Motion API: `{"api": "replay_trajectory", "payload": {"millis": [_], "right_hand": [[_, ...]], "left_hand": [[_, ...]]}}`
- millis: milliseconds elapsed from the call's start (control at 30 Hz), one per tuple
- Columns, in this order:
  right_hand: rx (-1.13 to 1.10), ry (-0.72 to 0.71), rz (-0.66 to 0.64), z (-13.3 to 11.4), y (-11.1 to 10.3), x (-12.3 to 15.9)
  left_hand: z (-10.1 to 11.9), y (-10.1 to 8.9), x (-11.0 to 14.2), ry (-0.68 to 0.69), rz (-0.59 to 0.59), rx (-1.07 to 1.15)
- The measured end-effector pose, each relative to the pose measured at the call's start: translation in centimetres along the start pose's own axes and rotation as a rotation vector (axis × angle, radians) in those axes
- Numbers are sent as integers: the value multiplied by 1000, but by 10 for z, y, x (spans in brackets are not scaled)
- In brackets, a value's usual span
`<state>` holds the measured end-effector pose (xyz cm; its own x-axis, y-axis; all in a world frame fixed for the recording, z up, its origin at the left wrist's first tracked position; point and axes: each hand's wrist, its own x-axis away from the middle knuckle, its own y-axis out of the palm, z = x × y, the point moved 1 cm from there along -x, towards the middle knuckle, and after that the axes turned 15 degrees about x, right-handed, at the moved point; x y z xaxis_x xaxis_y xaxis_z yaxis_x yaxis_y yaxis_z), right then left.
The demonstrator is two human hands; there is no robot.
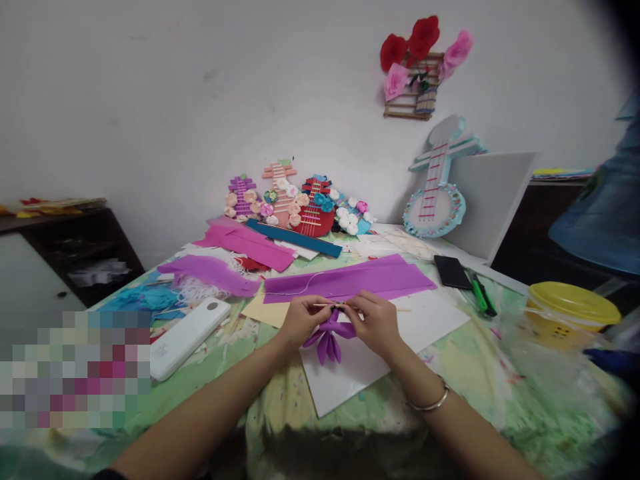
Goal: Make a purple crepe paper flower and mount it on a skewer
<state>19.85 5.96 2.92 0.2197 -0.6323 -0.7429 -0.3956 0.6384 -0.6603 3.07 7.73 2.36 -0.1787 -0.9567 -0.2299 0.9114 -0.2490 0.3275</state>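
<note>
My left hand [303, 321] and my right hand [376, 324] meet above a white board [345, 387], fingers pinched together. Between them runs a thin wooden stick [403, 309], its end sticking out past the right fingers. A purple paper flower [329, 348] with narrow, pointed petals hangs below the fingertips, beside the stick. Something small and dark shows at the pinch, too small to name. Just beyond my hands lie long strips of purple crepe paper [370, 275], with a white thread [306, 285] across them.
A white power bank [190, 339] lies at left, near white yarn [200, 291]. To the right are a black phone [452, 272], a green utility knife [480, 293] and a yellow-lidded tub [573, 308]. Decorated paper instruments [313, 212] stand along the wall.
</note>
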Motion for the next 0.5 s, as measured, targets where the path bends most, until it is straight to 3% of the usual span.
{"api": "replay_trajectory", "payload": {"millis": [200,500], "right_hand": [[-4,-4,-12,-1,-2,-1],[-9,43,-172,2,0,-5]], "left_hand": [[1,0,1,-30,-28,-3],[1,2,4,-54,-74,-24]]}}
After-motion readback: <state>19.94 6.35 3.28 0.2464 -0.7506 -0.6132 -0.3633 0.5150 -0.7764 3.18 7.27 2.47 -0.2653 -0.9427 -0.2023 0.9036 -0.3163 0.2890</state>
